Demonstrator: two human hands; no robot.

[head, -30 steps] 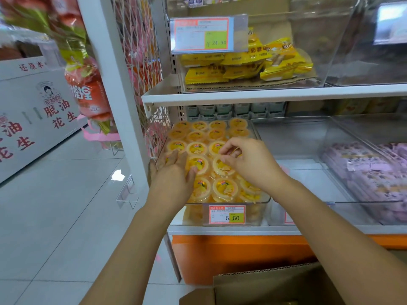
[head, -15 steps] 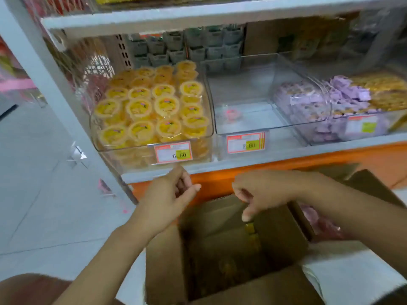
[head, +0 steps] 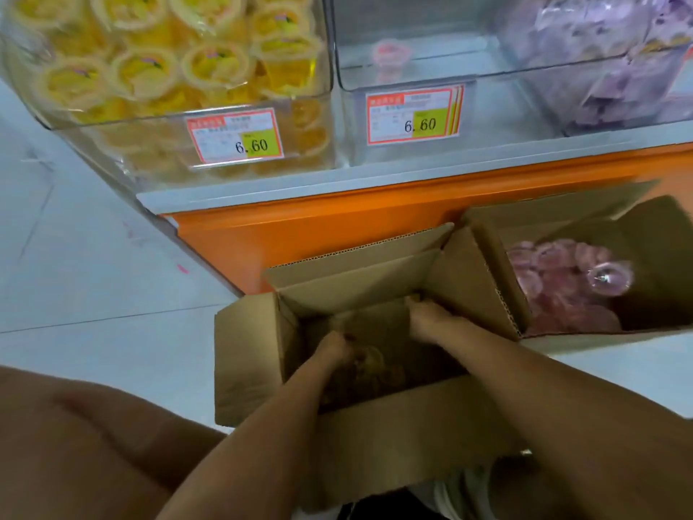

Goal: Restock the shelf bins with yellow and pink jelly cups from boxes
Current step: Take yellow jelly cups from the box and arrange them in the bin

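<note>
Both my hands reach down into an open cardboard box on the floor below the shelf. My left hand is low in the box, at some dim yellow jelly cups on its bottom. My right hand is deeper, by the far wall. The fingers of both hands are lost in shadow. Above, the left shelf bin is piled with yellow jelly cups. The middle bin holds a single pink jelly cup. A second open box to the right holds several pink jelly cups.
A third bin at the right holds purple packets. Price tags reading 6.60 hang on the two nearer bins. An orange shelf base stands right behind the boxes. Pale tiled floor lies to the left, and my knee fills the lower left corner.
My hands left the yellow bin, dropped past the shelf edge and went into the cardboard box. The view tilted down from the shelves to the boxes.
</note>
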